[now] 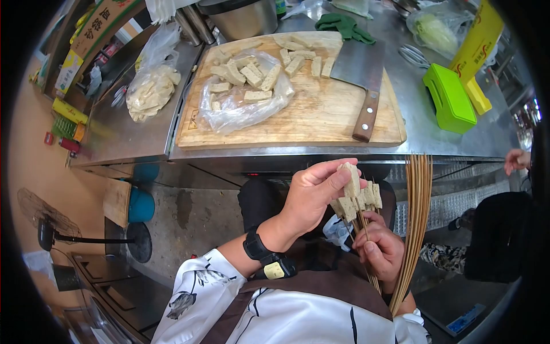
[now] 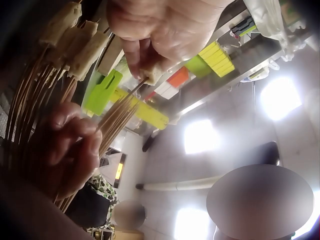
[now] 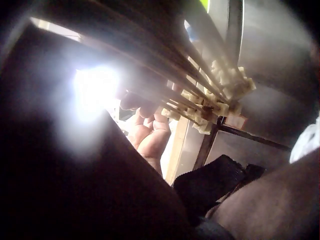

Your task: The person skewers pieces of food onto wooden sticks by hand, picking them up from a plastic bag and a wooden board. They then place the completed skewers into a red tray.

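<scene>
My left hand [image 1: 306, 200] pinches a pale, porous tofu piece [image 1: 352, 182] between thumb and fingers, over my lap. A thin bamboo skewer runs up to this piece from my right hand [image 1: 380, 245]. That hand grips a bundle of skewers [image 2: 120, 117], its fingers curled around them. Several of the gripped skewers carry tofu pieces [image 1: 371, 196] at their tips, fanned out just beyond the right hand. In the right wrist view, the skewered tofu [image 3: 202, 122] shows beside the left hand's fingers. A taller bundle of bare skewers [image 1: 418, 212] stands along the right forearm.
On the steel counter [image 1: 126, 140] lies a wooden cutting board [image 1: 321, 120] with a plastic bag [image 1: 243, 117] of tofu pieces and a cleaver [image 1: 361, 69]. A bag of pale food [image 1: 150, 94] sits left, a green box [image 1: 450, 97] right. Another person's hand [image 1: 517, 160] shows far right.
</scene>
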A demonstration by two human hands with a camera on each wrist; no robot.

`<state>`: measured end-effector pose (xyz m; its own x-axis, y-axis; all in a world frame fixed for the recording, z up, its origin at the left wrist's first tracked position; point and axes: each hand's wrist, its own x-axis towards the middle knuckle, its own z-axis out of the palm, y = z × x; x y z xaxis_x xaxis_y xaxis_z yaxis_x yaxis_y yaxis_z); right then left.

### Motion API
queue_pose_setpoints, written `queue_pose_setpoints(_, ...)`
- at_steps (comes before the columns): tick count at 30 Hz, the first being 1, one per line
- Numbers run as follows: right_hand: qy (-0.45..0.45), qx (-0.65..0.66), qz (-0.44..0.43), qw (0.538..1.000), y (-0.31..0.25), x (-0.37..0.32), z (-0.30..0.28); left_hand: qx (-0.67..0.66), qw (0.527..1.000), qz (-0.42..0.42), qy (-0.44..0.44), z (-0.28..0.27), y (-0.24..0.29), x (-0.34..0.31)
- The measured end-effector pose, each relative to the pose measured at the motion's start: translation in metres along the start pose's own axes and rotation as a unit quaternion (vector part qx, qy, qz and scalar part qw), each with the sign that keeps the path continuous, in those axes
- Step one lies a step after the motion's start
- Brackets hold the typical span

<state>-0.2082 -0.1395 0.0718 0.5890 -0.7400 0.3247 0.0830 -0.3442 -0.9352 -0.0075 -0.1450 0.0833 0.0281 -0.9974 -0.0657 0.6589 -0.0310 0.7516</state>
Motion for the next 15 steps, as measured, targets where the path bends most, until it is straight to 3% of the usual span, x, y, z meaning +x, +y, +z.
queue_pose_setpoints(15, -0.01, 0.005, -0.005, 1.0, 0.006, 0.012, 0.0, 0.001, 0.999, -0.021, -0.038, -0.008, -0.006, -0.002)
